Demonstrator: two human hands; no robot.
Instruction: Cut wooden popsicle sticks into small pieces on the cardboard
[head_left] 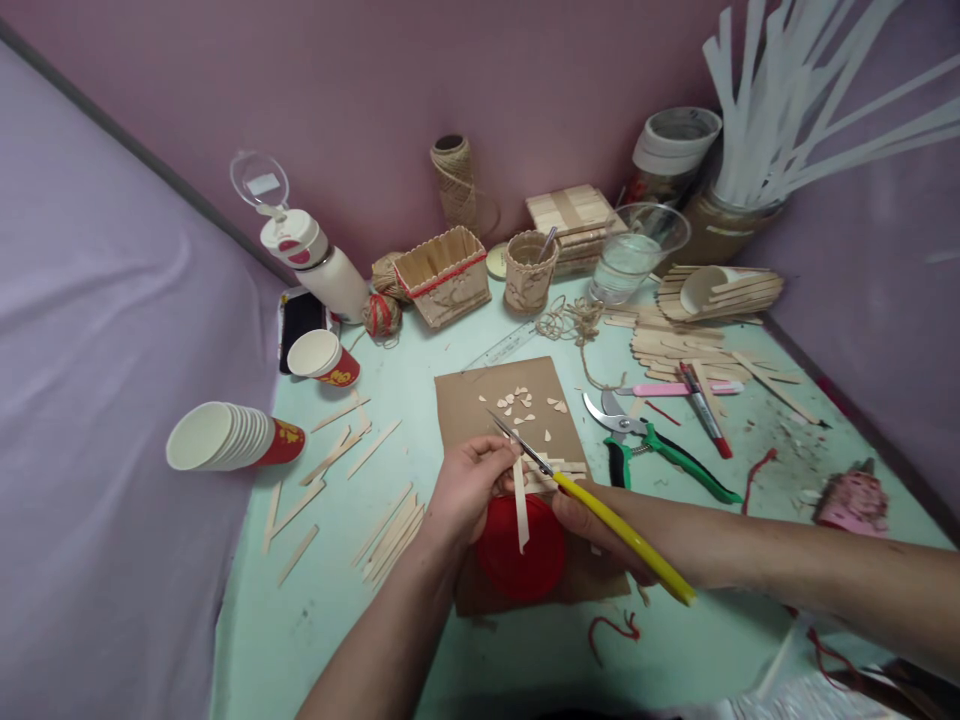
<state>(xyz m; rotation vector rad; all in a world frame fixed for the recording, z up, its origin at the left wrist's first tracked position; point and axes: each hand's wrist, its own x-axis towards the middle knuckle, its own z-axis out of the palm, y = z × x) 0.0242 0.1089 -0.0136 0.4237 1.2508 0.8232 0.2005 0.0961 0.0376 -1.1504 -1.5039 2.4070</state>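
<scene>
In the middle of the head view my left hand (478,482) pinches a narrow flat wooden craft stick (521,510), which hangs down with a notched lower end. My right hand (592,520) grips yellow-handled scissors (622,535). Their thin metal blades reach across the stick's upper end, beside my left fingertips. Beneath both hands is a red round lid or dish (517,570) on a brown cardboard sheet (480,400). Small petal-shaped wooden pieces (525,402) lie scattered on the cardboard. Short wooden strips (559,467) are partly hidden behind the scissors.
Loose sticks (394,535) and stacked paper cups (225,437) are at left. Green-handled pruning shears (667,460), a red marker (705,410) and a pink cutter (652,390) lie at right. Behind stand a wooden basket (450,290), a twine spool (455,185) and a water cup (626,265).
</scene>
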